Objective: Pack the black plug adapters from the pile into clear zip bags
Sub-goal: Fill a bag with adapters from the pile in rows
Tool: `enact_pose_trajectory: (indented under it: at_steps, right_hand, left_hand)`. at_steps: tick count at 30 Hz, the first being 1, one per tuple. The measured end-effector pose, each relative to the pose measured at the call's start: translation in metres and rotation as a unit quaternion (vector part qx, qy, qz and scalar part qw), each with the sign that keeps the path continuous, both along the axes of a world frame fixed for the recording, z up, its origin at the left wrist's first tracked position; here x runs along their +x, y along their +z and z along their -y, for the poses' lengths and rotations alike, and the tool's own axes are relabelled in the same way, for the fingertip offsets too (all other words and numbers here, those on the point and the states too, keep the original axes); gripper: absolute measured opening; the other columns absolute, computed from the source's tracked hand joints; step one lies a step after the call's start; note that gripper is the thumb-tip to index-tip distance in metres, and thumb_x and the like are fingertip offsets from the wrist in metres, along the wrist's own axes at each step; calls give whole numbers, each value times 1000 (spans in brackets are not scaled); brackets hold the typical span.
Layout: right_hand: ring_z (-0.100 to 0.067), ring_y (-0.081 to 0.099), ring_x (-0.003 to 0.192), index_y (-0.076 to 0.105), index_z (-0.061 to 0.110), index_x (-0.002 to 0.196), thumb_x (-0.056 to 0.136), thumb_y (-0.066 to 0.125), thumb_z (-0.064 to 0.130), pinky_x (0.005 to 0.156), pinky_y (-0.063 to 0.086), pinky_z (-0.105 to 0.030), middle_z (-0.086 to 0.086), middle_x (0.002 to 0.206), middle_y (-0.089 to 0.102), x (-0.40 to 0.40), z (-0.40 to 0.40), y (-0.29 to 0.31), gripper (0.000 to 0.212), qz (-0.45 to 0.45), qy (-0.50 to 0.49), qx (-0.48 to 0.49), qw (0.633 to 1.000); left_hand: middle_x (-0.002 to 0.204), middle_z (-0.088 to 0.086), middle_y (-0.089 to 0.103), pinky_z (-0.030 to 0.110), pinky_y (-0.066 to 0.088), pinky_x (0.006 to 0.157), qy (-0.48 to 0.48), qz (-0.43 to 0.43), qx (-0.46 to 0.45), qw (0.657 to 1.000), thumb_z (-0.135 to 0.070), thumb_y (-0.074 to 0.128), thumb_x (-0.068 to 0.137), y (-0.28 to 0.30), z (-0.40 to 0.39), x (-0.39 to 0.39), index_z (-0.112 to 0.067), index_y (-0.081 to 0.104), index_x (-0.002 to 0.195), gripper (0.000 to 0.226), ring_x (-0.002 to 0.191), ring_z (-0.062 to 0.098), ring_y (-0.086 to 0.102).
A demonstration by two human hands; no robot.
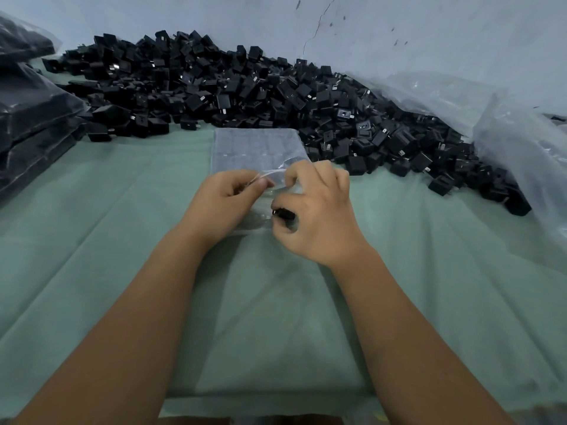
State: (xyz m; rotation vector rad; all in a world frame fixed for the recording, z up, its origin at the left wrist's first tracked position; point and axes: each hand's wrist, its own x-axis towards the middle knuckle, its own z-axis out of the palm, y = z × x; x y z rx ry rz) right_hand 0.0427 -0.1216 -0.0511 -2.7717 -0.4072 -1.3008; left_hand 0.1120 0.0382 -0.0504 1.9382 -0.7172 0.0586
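Left hand grip pinches zip bag mouth, spreading it; right hand grip pinches opposite lip, adapter tucked beneath, likely ready for insertion.

Black plug adapters, small boxy blocks with metal prongs, lie jumbled in a long pile along the wall at the far edge of the desk, spilling lower toward my right. A stack of clear zip bags lies flat just in front of the pile, its near end under my fingers. One clear zip bag is pinched at its mouth between my left hand and right hand, and one black adapter sits under my right palm, mostly hidden.
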Motion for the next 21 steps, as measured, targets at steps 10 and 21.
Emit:
enact_pose_trajectory:
  at_steps: [10, 21]
  right_hand:
    - [-16, 37, 103, 52, 23, 111, 62, 74, 43, 92, 24, -29, 2, 110, 44, -2, 9, 4, 58, -79, -87, 124, 985]
    - [-19, 47, 93, 60, 23, 86, 74, 64, 46, 79, 28, -31, 5, 90, 52, 5, 14, -1, 26, -133, -125, 10, 983]
  left_hand:
    - [91, -10, 65, 39, 50, 79, 13, 125, 157, 980, -21, 77, 76, -1, -1, -1, -26, 70, 102, 27, 91, 15, 58]
    - [89, -6, 68, 44, 51, 73, -32, 195, 123, 972, -9, 71, 86, -1, 5, -2, -15, 77, 85, 8, 85, 20, 63]
